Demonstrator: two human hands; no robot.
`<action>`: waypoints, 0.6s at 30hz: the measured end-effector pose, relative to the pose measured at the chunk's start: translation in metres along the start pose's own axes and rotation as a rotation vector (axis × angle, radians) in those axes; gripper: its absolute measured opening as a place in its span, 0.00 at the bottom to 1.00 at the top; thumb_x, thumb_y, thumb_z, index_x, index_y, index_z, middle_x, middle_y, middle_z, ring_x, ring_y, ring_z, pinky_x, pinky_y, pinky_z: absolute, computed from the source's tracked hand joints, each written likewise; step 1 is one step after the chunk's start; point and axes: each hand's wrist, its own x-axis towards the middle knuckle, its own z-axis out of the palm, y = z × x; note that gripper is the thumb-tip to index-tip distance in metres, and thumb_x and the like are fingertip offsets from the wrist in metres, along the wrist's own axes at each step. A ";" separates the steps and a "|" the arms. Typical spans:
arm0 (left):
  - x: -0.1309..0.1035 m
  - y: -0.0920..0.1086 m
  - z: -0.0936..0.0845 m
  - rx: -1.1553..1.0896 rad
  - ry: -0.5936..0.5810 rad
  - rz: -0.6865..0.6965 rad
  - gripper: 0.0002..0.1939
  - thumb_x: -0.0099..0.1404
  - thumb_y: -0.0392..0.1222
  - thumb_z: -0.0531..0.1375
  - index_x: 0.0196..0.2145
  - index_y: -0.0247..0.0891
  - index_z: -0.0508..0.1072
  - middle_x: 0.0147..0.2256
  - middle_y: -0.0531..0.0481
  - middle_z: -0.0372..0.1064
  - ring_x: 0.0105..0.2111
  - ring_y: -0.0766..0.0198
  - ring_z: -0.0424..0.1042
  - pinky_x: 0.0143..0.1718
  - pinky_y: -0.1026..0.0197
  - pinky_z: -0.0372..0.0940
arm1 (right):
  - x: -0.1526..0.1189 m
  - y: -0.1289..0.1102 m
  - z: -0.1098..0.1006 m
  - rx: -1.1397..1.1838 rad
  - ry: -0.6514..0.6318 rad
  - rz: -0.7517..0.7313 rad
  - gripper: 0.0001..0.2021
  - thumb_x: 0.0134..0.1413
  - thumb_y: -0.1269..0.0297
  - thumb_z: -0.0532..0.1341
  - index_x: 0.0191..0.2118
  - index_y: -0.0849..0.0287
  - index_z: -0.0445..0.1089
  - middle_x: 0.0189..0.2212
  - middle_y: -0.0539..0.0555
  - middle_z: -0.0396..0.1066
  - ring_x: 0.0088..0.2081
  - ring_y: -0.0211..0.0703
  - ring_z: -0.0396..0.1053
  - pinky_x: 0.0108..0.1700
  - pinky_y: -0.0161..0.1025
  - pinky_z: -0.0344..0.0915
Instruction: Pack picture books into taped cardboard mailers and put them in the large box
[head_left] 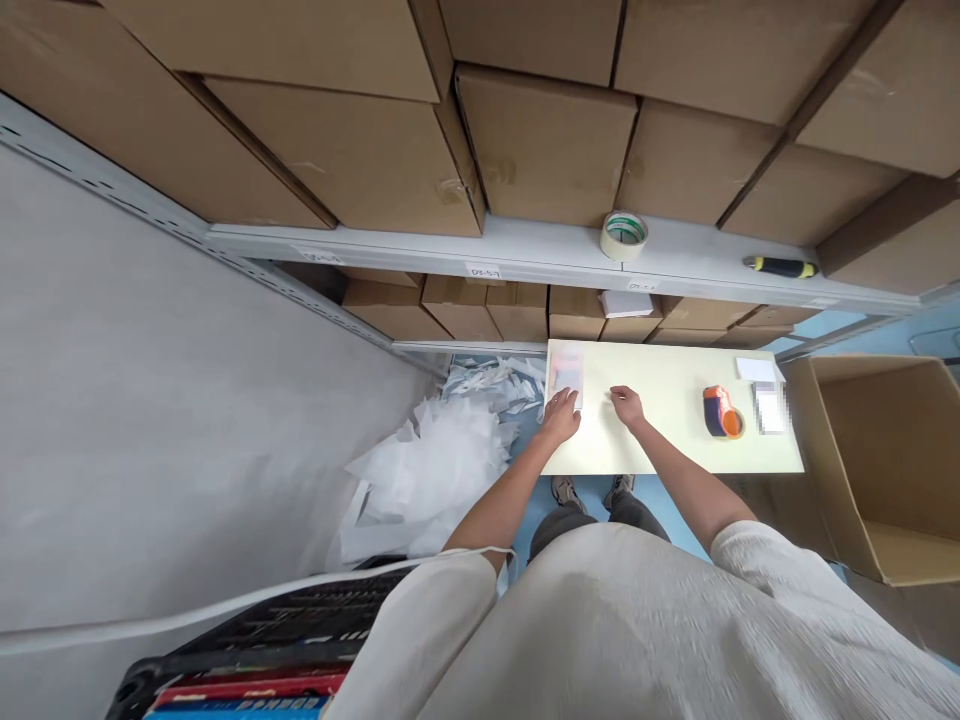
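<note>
At the left end of the pale yellow tabletop (645, 450), my left hand (561, 415) rests its spread fingers on the near edge of a thin flat packet (566, 368). The packet looks pinkish and clear, and its print is too faint to read. A short way to the right, my right hand (627, 405) is held just over the tabletop with its fingertips pinched together. Whatever might be between those fingertips is too small to make out. Farther right lies an orange and dark purple tape dispenser (716, 412).
Beyond the dispenser are a white card (754, 369) and a partly blurred label stack (769, 410). An open cardboard box (832, 470) stands right. Shelved cartons (547, 150), a tape roll (623, 237) and a yellow-black cutter (780, 267) are ahead. White wrapping sheets (442, 460) pile left.
</note>
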 end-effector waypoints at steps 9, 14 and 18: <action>-0.027 0.063 0.010 0.041 0.039 0.092 0.31 0.73 0.39 0.56 0.72 0.38 0.63 0.75 0.35 0.56 0.75 0.46 0.55 0.74 0.43 0.54 | -0.038 0.026 -0.079 -0.030 -0.003 -0.130 0.14 0.54 0.63 0.59 0.43 0.55 0.78 0.49 0.57 0.82 0.48 0.49 0.79 0.56 0.48 0.74; -0.053 0.096 0.028 0.059 0.083 0.076 0.30 0.75 0.40 0.54 0.72 0.35 0.62 0.74 0.34 0.56 0.75 0.47 0.55 0.74 0.44 0.54 | -0.042 0.044 -0.107 -0.034 -0.025 -0.281 0.13 0.55 0.62 0.58 0.43 0.54 0.78 0.47 0.57 0.82 0.44 0.50 0.79 0.55 0.51 0.76; -0.085 0.121 0.052 0.071 0.156 0.024 0.30 0.75 0.40 0.55 0.72 0.36 0.63 0.73 0.36 0.59 0.74 0.48 0.58 0.74 0.45 0.55 | -0.051 0.060 -0.125 -0.074 -0.108 -0.398 0.14 0.57 0.62 0.58 0.44 0.55 0.78 0.49 0.58 0.81 0.44 0.49 0.79 0.55 0.50 0.76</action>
